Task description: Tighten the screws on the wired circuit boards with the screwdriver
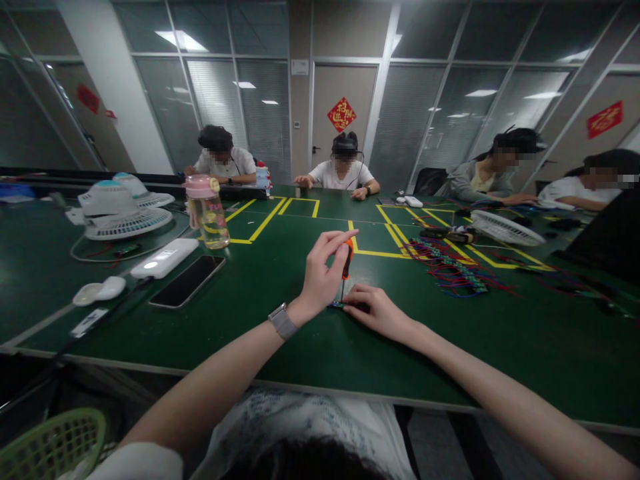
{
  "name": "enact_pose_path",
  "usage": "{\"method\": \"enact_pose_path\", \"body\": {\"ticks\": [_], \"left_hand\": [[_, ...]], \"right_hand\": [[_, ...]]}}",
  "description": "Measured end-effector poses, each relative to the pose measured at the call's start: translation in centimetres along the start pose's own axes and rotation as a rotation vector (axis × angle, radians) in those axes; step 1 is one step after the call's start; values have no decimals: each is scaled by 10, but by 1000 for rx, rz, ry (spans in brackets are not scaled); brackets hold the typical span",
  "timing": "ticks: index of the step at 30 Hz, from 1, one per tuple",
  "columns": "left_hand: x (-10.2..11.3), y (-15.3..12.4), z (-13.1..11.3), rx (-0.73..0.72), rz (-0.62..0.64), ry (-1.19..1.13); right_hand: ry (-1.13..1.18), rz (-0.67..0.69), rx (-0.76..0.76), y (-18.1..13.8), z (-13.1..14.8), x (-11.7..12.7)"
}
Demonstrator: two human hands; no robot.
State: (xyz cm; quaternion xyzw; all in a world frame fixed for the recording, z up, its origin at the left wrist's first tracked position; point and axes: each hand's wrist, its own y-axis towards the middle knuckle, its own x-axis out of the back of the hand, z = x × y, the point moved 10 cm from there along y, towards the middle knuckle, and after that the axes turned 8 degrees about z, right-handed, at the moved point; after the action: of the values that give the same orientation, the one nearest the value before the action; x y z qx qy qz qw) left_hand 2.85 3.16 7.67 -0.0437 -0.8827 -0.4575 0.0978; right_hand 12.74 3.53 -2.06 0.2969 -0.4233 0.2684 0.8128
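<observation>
My left hand (323, 270) is closed around an orange-handled screwdriver (347, 259), held upright with its thin shaft pointing down. The tip meets a small dark part (338, 305) lying on the green table (280, 333). My right hand (376, 310) lies beside that part, fingers pressed on it and pinning it to the table. A grey watch is on my left wrist.
A phone (187, 281), a white power bank (164, 258), a white case (99, 291), a water bottle (209, 212) and small fans (120, 210) stand at left. A pile of red and blue wired parts (450, 267) lies at right. Several people sit across the table. A green basket (53, 443) is below left.
</observation>
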Motion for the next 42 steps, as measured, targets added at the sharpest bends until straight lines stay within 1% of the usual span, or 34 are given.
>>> {"method": "enact_pose_path", "body": {"ticks": [2, 4, 6, 9, 11, 12, 15, 17, 19, 22, 24, 26, 29, 32, 34, 38, 40, 42], "left_hand": [[-5, 0, 5, 24, 38, -107], [-7, -1, 8, 48, 45, -158], [-3, -1, 7, 42, 11, -98], [5, -1, 1, 8, -51, 61], [7, 0, 0, 7, -53, 92], [5, 0, 1, 14, -39, 66], [-2, 0, 6, 43, 19, -109], [-4, -1, 9, 57, 26, -169], [-1, -1, 8, 57, -2, -115], [8, -2, 1, 19, -68, 64], [11, -2, -4, -5, -92, 141], [10, -1, -4, -11, -71, 123], [1, -1, 3, 17, -1, -41], [-3, -2, 10, 58, 1, -145], [0, -3, 8, 48, -27, -91], [8, -3, -3, -12, -77, 91], [8, -3, -2, -5, -62, 83], [4, -2, 2, 15, -30, -13]], "right_hand": [[3, -2, 0, 0, 1, 1], [2, -2, -4, 0, 1, 1], [-3, -3, -6, 0, 1, 1], [-11, -8, -4, 0, 1, 1], [-13, -10, 2, 0, 1, 1], [-12, -12, 4, 0, 1, 1], [-11, -13, 2, 0, 0, 1], [-12, -11, -1, 0, 0, 1], [-17, -9, -2, 0, 1, 1], [-26, -6, -3, 0, 1, 1], [-30, -8, -1, 0, 1, 1], [-34, -9, 3, 0, 1, 1], [-37, -9, 6, 0, 2, 1], [-34, -9, 1, 0, 2, 1], [-35, -11, 0, -1, 2, 1], [-35, -19, 4, -1, 3, 2], [-37, -20, 3, 0, 3, 2], [-41, -17, 1, 0, 3, 2]]}}
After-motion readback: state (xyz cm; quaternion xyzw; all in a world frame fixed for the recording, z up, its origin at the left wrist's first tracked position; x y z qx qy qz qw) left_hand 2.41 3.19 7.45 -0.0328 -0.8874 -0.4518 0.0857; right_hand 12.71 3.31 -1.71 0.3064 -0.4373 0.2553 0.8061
